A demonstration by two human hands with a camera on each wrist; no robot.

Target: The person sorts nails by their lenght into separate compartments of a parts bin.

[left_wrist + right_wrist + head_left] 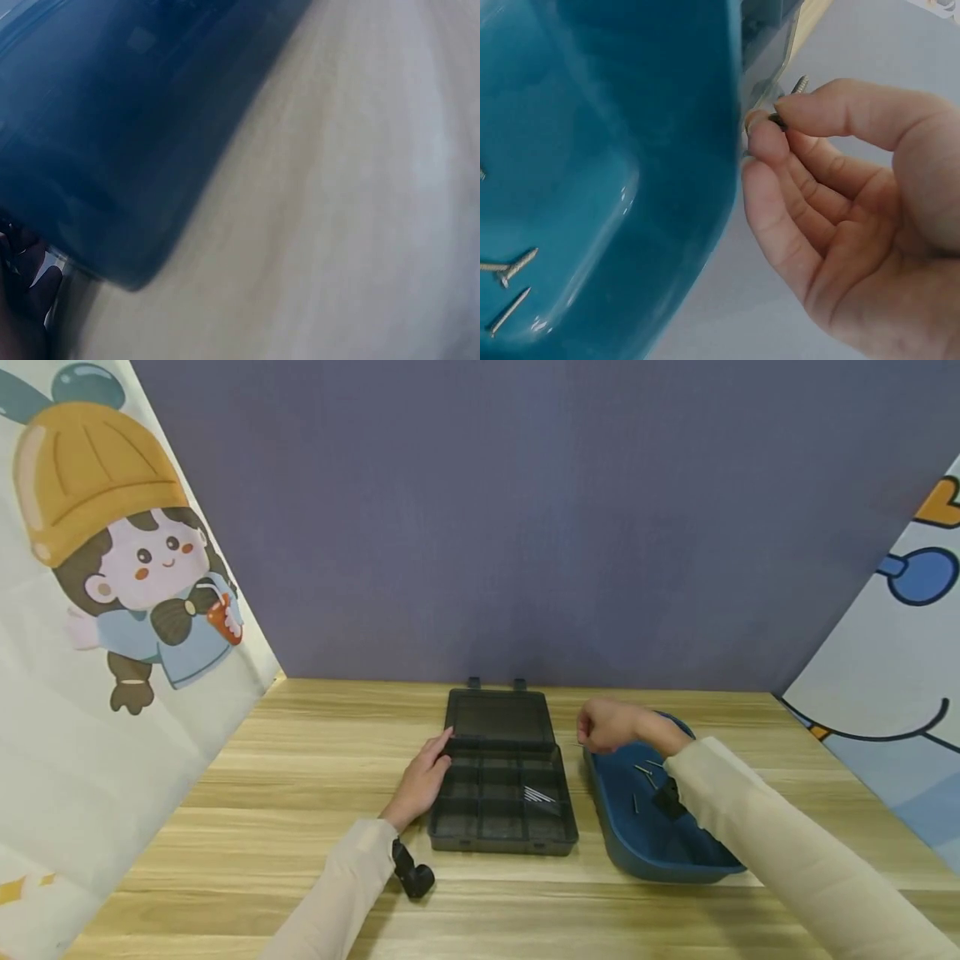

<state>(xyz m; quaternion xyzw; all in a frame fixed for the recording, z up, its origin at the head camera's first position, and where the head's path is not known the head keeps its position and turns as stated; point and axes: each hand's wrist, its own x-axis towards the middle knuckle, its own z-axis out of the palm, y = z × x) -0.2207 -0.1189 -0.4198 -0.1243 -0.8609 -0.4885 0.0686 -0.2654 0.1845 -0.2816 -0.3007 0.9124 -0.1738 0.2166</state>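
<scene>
A dark see-through compartment case [501, 842] lies with its lid [498, 714] folded back. My left hand [422, 781] rests at the case's left edge, index finger stretched along it near the hinge. In the right wrist view, my right hand [855, 195] pinches a small screw [801, 84] between thumb and fingertips, its threaded end poking out. That hand is over the far left rim of a blue tub [645, 867]. Several loose screws [519, 264] lie on the tub's floor. Several thin silver pieces [538, 795] sit in the case's right-hand column.
The wooden table [315, 760] runs back to a grey-purple partition [450, 527]. Printed cartoon panels stand at left and right. The tub is just right of the case, with a narrow strip of table between. A black wrist camera [412, 872] hangs under the left sleeve.
</scene>
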